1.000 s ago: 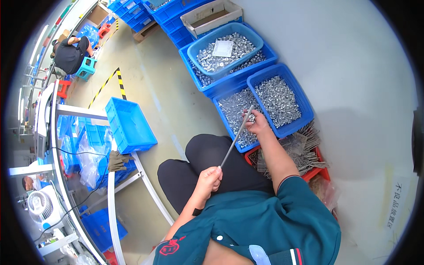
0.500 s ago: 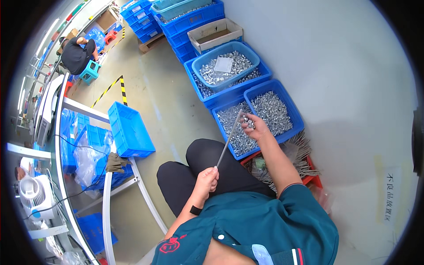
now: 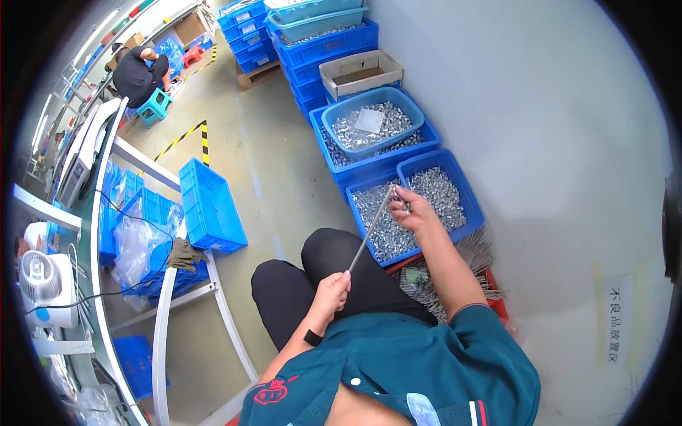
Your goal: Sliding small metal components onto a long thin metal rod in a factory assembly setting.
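My left hand is closed around the lower end of a thin grey metal rod, which slants up and away over my thigh. At the rod's far end, my right hand pinches with thumb and fingertips. Several small silver metal parts, like nuts, are gathered in its curled fingers; whether one sits on the rod's tip is too small to tell. Beneath that hand stand a blue bin full of such parts and a second, smaller blue tub, also filled with them.
Red bin with many thin rods stands beside my right forearm. Farther off are a light-blue basin of parts, a whitish box and stacked blue crates. At left, an empty blue crate adjoins a white-framed table. A person sits far left.
The view has shifted slightly, so the surroundings sit differently. My right hand's fingertips have closed in at the rod's far end; my left hand keeps its grip.
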`<state>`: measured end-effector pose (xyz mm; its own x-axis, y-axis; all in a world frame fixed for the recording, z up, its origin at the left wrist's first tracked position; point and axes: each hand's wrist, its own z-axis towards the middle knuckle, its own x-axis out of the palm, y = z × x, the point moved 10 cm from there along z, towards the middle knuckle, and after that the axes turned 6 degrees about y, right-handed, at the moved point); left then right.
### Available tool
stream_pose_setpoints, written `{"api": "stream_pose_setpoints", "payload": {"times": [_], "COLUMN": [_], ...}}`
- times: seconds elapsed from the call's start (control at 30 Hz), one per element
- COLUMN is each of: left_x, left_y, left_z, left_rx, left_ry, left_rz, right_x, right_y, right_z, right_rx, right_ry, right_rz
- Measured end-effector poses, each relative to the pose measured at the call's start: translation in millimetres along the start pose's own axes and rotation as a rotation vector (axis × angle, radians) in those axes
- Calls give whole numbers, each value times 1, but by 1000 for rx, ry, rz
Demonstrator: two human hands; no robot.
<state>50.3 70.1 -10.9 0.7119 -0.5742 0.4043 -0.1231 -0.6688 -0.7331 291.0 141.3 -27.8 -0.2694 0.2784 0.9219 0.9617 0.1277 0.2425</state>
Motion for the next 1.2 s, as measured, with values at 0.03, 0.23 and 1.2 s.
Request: {"api": "stream_pose_setpoints", "payload": {"times": [0.03,0.23,1.2], "left_x": [-1,2,1], "left_y": [0,-2,-31], "left_z": [0,0,5], "left_rx": [-3,-3,235], "left_ry": [-9,-9,-132], "left_rz": [3,21,180], "right_x": [3,10,77], "right_y": [1,2,43], "right_z": [0,-1,-22], "right_rx": [-13,11,-225], "right_ry": [3,-41,-173], "right_rz": [4,6,-744]}}
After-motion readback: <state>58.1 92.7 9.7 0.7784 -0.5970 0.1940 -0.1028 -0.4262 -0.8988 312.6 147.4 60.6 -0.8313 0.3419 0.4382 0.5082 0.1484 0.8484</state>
